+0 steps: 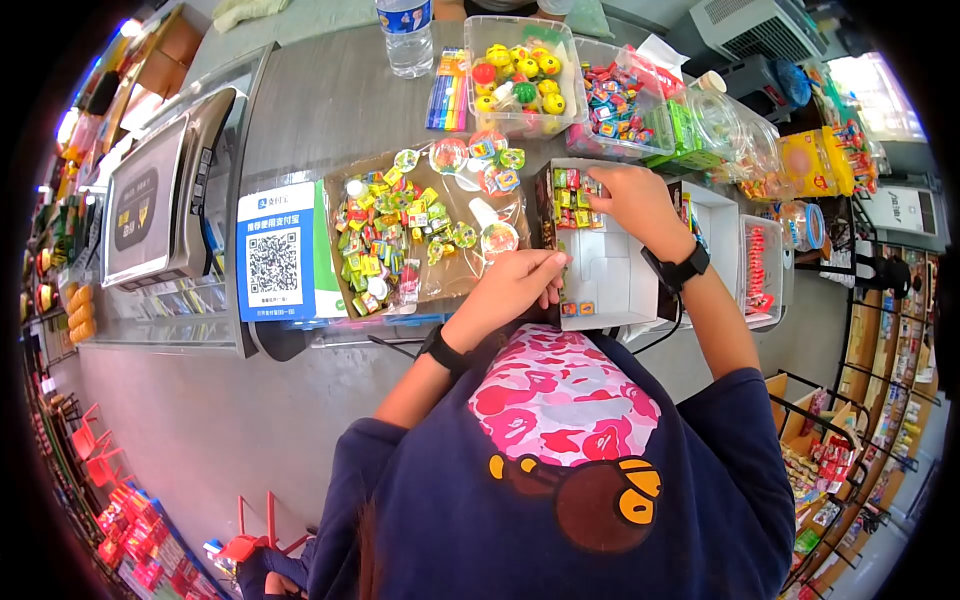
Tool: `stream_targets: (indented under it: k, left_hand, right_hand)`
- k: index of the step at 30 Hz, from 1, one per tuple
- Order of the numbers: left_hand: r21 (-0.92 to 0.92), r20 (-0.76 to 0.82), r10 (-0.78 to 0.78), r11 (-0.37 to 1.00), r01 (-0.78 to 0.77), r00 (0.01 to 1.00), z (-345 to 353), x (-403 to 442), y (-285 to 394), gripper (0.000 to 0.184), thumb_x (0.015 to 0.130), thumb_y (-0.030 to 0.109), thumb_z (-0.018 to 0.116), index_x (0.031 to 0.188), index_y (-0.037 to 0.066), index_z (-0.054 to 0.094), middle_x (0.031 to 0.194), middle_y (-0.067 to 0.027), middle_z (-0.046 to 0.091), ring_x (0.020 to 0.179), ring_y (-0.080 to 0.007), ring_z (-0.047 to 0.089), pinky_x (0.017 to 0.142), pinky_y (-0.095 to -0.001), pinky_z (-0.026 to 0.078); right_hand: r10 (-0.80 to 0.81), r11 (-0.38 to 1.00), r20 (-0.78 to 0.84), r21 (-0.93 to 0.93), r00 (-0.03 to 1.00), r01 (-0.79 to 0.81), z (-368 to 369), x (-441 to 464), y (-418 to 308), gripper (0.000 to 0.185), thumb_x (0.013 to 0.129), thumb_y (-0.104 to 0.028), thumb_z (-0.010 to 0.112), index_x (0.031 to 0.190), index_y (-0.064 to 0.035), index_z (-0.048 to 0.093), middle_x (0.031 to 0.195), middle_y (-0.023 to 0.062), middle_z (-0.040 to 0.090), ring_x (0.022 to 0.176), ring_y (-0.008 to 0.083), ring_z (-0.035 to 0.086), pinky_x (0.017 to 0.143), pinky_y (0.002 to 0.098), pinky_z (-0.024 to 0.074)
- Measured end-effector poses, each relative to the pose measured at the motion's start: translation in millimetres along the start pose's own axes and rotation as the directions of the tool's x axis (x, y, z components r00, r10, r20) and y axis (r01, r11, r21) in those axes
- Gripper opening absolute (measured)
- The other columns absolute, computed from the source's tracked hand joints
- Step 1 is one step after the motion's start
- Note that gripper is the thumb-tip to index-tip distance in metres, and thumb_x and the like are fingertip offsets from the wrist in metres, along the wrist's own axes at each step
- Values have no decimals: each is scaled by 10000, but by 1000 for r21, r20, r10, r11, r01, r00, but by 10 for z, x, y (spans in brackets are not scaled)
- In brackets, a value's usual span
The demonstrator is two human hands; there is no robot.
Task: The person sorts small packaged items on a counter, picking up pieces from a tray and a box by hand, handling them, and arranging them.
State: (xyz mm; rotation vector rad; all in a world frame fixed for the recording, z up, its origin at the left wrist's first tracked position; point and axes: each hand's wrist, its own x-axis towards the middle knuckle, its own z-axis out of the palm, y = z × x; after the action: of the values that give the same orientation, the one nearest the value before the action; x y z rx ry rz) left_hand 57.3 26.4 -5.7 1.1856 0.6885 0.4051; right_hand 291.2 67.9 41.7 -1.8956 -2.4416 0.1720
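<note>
Seen from above, a person in a navy T-shirt with a pink camouflage print works with both bare hands at a grey counter [310, 110]. An open cardboard box with a white interior [610, 272] sits in front of them, slightly right of centre. At its far left corner, small square sweets in red, yellow and green wrappers [572, 208] stand in short rows; a couple of small orange-and-blue pieces [578, 309] lie at its near left corner. The right hand [638, 205] reaches over the box with fingers bent down at those sweets; its grip is partly hidden, so whether it pinches one cannot be told. The left hand [522, 282] is at the box's left edge, thumb and forefinger pressed together at the tips and the other fingers curled; whether something tiny is between them is unclear. Each wrist wears a black band. To the left of the box is a shallow brown cardboard tray [388, 168] with a heap of yellow, green and red wrapped candies [375, 235] and round lollipops, beside a blue-and-white QR code sign [275, 255]. Beyond stand a clear plastic tub of yellow balls [520, 122], another tub of red and blue sweets [615, 110], and a clear water bottle [407, 45].
</note>
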Motion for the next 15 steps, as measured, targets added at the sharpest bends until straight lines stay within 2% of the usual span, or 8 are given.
stream_targets:
  k: [8,15]
  left_hand:
    - [-27,15,-7,1000,7,1000,5,11,-35,399,1024,277,451,1141,-66,617,772,-23,600,650,-91,592,603,-229,485]
    - [-36,-11,-1,999,0,1000,17,0,0,396,1022,289,454,1101,-56,632,763,-23,605,636,-87,584,602,-227,479]
  right_hand:
    - [-21,994,34,-111,999,25,59,74,-18,184,774,-246,695,806,-75,635,705,131,648,704,337,656,626,443,512]
    - [-35,992,-29,-121,999,31,7,16,-70,196,785,-231,699,815,-54,621,717,144,649,737,338,662,634,447,509]
